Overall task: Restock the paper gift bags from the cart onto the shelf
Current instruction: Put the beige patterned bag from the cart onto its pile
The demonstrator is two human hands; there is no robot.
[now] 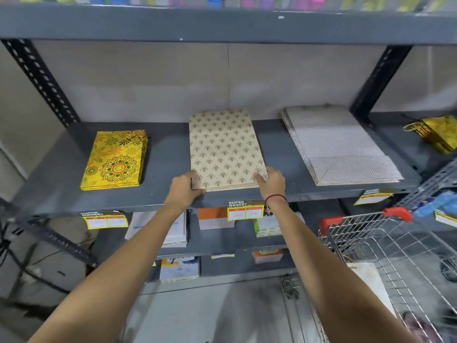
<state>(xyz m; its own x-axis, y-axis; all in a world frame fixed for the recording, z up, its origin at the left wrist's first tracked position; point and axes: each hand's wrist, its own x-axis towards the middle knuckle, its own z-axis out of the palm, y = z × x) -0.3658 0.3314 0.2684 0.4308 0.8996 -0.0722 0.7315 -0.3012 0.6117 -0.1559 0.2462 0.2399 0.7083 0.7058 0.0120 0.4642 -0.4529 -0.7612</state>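
So on the grey metal shelf (168, 154) there's a flat stack of beige paper gift bags (223, 149) with a little gold sprig print, lying dead centre. The left hand (184, 188) grips its near left corner, fingers curled under the edge. The right hand (272, 181), red thread bracelet (275, 198) on the wrist, holds the near right corner with one digit laid on top. Well off to the left sits a stack of yellow floral mandala gift bags (116, 160), to the right a pile of white dotted flat bags (341, 147), and shiny gold foil bags (435, 134) at the far right edge. Silver wire shopping cart (395, 233) with red handle grips is bottom right, and there's a yellow price tag (244, 210) on the shelf lip
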